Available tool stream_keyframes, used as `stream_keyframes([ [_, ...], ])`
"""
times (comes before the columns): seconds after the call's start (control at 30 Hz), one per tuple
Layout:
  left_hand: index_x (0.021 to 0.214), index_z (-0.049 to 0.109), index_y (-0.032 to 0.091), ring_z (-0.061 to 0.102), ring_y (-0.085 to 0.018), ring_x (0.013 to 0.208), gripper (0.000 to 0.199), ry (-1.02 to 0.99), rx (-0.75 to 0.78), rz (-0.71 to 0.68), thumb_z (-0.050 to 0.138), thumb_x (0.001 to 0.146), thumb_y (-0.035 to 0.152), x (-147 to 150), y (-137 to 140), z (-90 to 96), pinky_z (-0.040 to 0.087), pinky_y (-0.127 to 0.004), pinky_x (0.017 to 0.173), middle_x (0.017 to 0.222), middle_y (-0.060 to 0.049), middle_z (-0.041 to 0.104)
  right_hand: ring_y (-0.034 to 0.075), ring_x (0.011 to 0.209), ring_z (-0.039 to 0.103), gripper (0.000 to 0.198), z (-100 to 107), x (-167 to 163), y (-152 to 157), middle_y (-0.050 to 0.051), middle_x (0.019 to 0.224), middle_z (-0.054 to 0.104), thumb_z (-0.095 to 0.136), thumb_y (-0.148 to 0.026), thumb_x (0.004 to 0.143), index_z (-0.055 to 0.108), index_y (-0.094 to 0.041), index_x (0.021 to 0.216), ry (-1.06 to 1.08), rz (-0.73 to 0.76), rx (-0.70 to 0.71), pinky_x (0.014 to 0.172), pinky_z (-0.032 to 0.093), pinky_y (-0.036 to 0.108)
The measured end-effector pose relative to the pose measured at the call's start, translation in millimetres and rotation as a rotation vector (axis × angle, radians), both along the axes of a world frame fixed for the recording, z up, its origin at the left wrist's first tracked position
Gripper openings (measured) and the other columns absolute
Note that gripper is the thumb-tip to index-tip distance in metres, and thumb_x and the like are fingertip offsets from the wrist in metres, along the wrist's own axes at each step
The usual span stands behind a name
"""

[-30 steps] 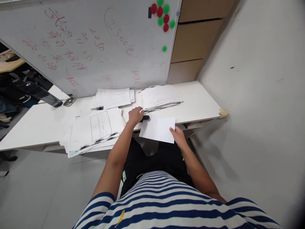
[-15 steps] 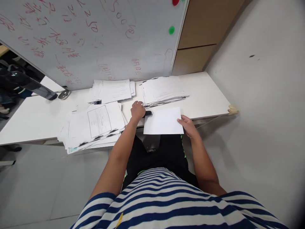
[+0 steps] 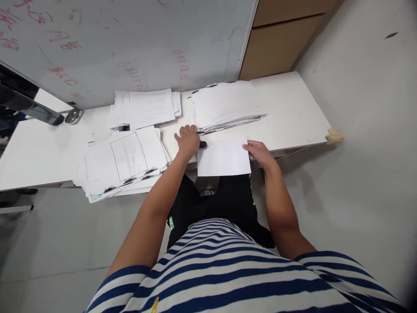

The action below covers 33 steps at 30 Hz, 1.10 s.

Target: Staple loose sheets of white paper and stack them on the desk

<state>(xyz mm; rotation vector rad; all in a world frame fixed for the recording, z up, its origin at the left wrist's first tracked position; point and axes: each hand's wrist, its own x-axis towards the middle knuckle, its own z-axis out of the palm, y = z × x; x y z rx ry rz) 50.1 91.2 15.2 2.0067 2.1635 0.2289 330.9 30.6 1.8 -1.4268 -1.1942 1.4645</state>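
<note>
My left hand [image 3: 188, 141] lies palm down over a black, stapler-like tool [image 3: 203, 144], its fingers spread apart. Most of that tool is hidden under the hand; only its rounded black end shows, at the left edge of a blank white sheet of paper [image 3: 223, 158]. With thumb on top and fingers below, my right hand [image 3: 259, 153] pinches the sheet's right edge. The sheet lies flat and juts past the front edge of the white table [image 3: 286, 117].
Left of my hand, a paper stack [image 3: 127, 161] overhangs the front edge. Two more stacks, one back left [image 3: 151, 106] and one behind the sheet [image 3: 228, 102], stand before the whiteboard [image 3: 146, 43]. A small round device [image 3: 74, 116] sits far left. A wall [image 3: 368, 108] rises on the right.
My left hand's fingers have spread further apart over the black tool. The sheet stays in my right hand at nearly the same place by the tool. The camera view has shifted slightly.
</note>
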Motion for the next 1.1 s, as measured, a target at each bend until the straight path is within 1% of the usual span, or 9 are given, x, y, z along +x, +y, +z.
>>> stream_keyframes([
  [0.13,0.133,0.051,0.027,0.030,-0.033,0.145,0.044,-0.016,0.009,-0.042,0.031,0.094,0.020,2.4,0.3,-2.7,0.020,-0.065,0.116,0.144,-0.012,0.051,0.007,0.042,0.036,0.037,0.0,-2.6,1.2,-0.006,0.048,0.044,0.071,-0.049,0.079,0.055,-0.020,0.063,-0.010,0.015,-0.022,0.042,0.025,0.021],
  [0.33,0.130,0.053,0.028,0.041,-0.033,0.137,0.038,-0.189,0.016,-0.007,0.037,0.095,0.027,-9.5,5.0,0.3,0.035,-0.059,0.109,0.141,-0.012,0.054,0.012,0.048,0.049,0.039,-0.7,-6.1,6.2,-0.004,0.054,0.056,0.072,-0.059,0.075,0.065,-0.021,0.077,-0.040,0.053,-0.073,0.045,0.039,0.023],
  [0.47,0.131,0.052,0.027,0.043,-0.034,0.136,0.041,-0.360,0.001,0.019,0.048,0.093,0.040,-18.6,5.7,3.9,0.041,-0.053,0.106,0.141,-0.012,0.055,0.020,0.079,0.067,0.047,-4.1,-6.4,7.4,0.003,0.087,0.075,0.070,-0.063,0.076,0.071,-0.022,0.097,-0.043,-0.076,-0.103,0.071,0.054,0.028],
  [0.57,0.129,0.054,0.027,0.044,-0.034,0.136,0.045,-0.497,0.064,0.052,0.053,0.090,0.050,-21.6,4.4,5.0,0.041,-0.050,0.106,0.142,-0.011,0.055,0.024,0.100,0.069,0.047,-5.5,-7.3,3.6,0.006,0.104,0.076,0.072,-0.061,0.077,0.071,-0.022,0.102,-0.002,-0.125,-0.086,0.085,0.055,0.031],
  [0.73,0.129,0.053,0.023,0.052,-0.026,0.130,0.048,-0.739,0.278,0.059,0.045,0.095,0.057,-31.6,-6.1,6.3,0.044,-0.040,0.104,0.139,-0.011,0.057,0.022,0.083,0.072,0.037,-7.1,-10.7,-21.4,0.005,0.097,0.077,0.077,-0.046,0.073,0.069,-0.020,0.098,0.058,-0.123,-0.085,0.075,0.056,0.030],
  [0.83,0.129,0.054,0.023,0.054,-0.025,0.127,0.052,-0.586,0.406,-0.118,0.053,0.091,0.058,-44.3,-24.6,-0.4,0.044,-0.039,0.104,0.135,-0.010,0.059,0.020,0.080,0.071,0.035,-14.9,-13.4,-44.3,0.004,0.092,0.077,0.077,-0.043,0.069,0.067,-0.019,0.092,0.013,-0.232,-0.069,0.073,0.055,0.029],
  [0.93,0.124,0.059,0.023,0.057,-0.029,0.118,0.052,-0.327,0.352,-0.302,0.062,0.086,0.058,-53.3,-44.7,-15.2,0.044,-0.042,0.102,0.124,-0.011,0.064,0.021,0.076,0.070,0.036,-24.9,-18.5,-63.9,0.005,0.084,0.076,0.075,-0.046,0.065,0.067,-0.018,0.086,-0.013,-0.244,-0.099,0.072,0.055,0.031],
  [1.03,0.125,0.059,0.022,0.058,-0.031,0.112,0.048,-0.206,0.334,-0.270,0.059,0.089,0.053,-54.1,-55.6,-27.3,0.045,-0.043,0.096,0.119,-0.012,0.064,0.023,0.076,0.070,0.038,-24.2,-20.9,-73.9,0.005,0.080,0.075,0.073,-0.050,0.065,0.068,-0.018,0.084,-0.037,-0.267,-0.076,0.071,0.055,0.033],
  [1.1,0.126,0.059,0.024,0.057,-0.030,0.111,0.044,-0.177,0.319,-0.229,0.057,0.091,0.050,-52.3,-57.5,-29.4,0.044,-0.042,0.096,0.119,-0.011,0.064,0.024,0.078,0.070,0.037,-12.7,-15.4,-76.0,0.005,0.082,0.076,0.071,-0.050,0.067,0.068,-0.018,0.087,-0.102,-0.312,0.004,0.071,0.055,0.033],
])
